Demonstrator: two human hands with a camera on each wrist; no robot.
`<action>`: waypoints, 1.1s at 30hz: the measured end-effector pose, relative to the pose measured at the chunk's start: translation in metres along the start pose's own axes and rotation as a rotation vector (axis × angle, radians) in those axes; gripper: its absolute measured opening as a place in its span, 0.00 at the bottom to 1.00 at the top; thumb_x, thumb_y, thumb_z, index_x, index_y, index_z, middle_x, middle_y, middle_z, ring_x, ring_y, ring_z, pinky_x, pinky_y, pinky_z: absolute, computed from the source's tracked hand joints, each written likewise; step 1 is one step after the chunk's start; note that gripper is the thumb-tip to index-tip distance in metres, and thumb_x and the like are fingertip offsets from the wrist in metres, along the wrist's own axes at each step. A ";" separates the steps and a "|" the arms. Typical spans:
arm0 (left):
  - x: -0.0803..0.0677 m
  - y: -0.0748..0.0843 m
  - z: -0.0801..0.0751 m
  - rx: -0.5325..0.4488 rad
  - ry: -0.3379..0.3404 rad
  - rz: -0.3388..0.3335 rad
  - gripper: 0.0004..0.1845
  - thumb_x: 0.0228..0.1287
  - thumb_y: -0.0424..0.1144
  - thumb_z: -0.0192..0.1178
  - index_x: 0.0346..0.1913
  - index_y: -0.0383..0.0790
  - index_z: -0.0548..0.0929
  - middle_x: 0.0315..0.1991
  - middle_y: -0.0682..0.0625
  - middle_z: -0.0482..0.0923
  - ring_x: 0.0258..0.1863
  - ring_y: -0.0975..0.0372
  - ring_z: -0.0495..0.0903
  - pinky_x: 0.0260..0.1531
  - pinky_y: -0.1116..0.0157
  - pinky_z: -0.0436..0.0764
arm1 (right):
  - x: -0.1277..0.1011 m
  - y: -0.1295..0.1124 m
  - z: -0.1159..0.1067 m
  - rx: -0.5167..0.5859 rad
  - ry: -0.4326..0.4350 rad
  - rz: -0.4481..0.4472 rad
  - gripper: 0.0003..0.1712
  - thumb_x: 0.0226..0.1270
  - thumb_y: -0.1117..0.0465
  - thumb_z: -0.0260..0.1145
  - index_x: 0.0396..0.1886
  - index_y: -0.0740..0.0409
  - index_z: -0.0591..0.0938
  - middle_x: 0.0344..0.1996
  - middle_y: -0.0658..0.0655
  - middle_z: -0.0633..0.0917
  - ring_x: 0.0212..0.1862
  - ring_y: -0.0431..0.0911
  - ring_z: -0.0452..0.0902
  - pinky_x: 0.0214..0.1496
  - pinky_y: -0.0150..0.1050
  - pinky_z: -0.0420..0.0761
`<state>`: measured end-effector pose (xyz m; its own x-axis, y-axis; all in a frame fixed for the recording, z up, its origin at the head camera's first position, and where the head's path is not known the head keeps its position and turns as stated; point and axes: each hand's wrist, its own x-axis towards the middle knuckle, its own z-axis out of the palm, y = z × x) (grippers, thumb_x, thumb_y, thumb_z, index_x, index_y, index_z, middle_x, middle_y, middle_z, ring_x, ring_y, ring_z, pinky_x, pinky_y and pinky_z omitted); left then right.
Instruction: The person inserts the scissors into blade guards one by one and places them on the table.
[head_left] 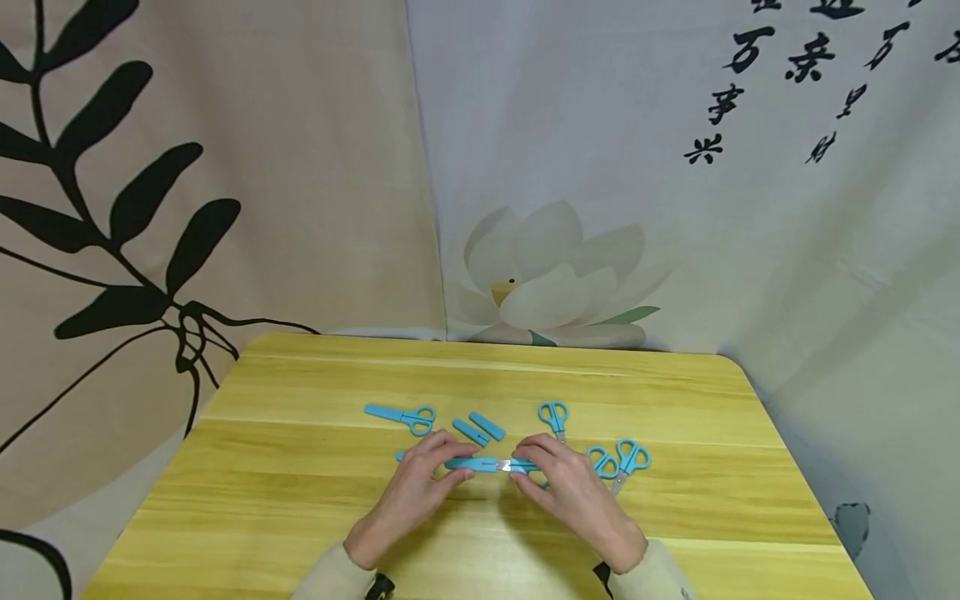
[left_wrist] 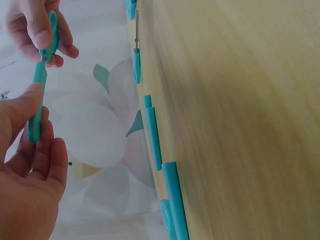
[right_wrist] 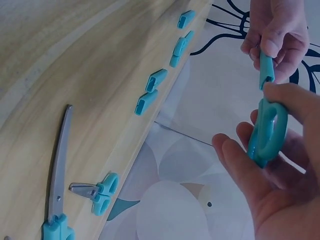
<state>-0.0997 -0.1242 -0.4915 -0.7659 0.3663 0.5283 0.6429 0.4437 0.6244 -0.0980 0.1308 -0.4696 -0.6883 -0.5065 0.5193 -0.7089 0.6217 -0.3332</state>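
Hands (head_left: pixel 420 483) (head_left: pixel 570 492) pinch slim blue plastic sheathed scissors (head_left: pixel 487 464).

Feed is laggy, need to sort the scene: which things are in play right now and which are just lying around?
In hand:
left hand holds blue sheath
right hand holds scissors, blade partly in the sheath

Lying on the table:
sheathed scissors
two loose caps
bare scissors
two more scissors

A light wooden table (head_left: pixel 300 500) with rounded corners stands against draped fabric backdrops: a beige cloth (head_left: pixel 225 167) with black leaves on the left, a grey cloth (head_left: pixel 600 125) with a white lotus (head_left: pixel 551 287) and black calligraphy (head_left: pixel 806 58) behind.
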 end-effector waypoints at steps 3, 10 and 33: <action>0.001 0.002 -0.001 -0.013 -0.015 -0.007 0.17 0.57 0.31 0.76 0.50 0.43 0.90 0.43 0.56 0.83 0.41 0.64 0.79 0.35 0.57 0.83 | 0.000 0.000 0.000 0.011 0.000 0.005 0.15 0.56 0.62 0.83 0.40 0.55 0.87 0.45 0.51 0.86 0.41 0.42 0.86 0.36 0.32 0.86; 0.002 0.004 -0.003 -0.006 -0.029 0.006 0.16 0.56 0.31 0.77 0.49 0.43 0.90 0.42 0.58 0.83 0.42 0.65 0.79 0.38 0.64 0.82 | -0.002 0.001 0.001 0.033 0.001 0.013 0.14 0.56 0.61 0.83 0.40 0.55 0.87 0.45 0.51 0.87 0.39 0.42 0.87 0.34 0.30 0.84; 0.005 0.003 -0.009 0.059 -0.063 0.033 0.17 0.56 0.36 0.78 0.50 0.47 0.91 0.48 0.56 0.89 0.53 0.57 0.83 0.53 0.49 0.82 | -0.004 0.002 -0.003 0.089 0.010 0.007 0.13 0.58 0.63 0.82 0.41 0.56 0.87 0.46 0.51 0.87 0.42 0.42 0.87 0.40 0.34 0.87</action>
<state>-0.1016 -0.1280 -0.4820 -0.7442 0.4315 0.5099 0.6680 0.4771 0.5711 -0.0961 0.1356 -0.4703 -0.6918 -0.4962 0.5245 -0.7154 0.5691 -0.4053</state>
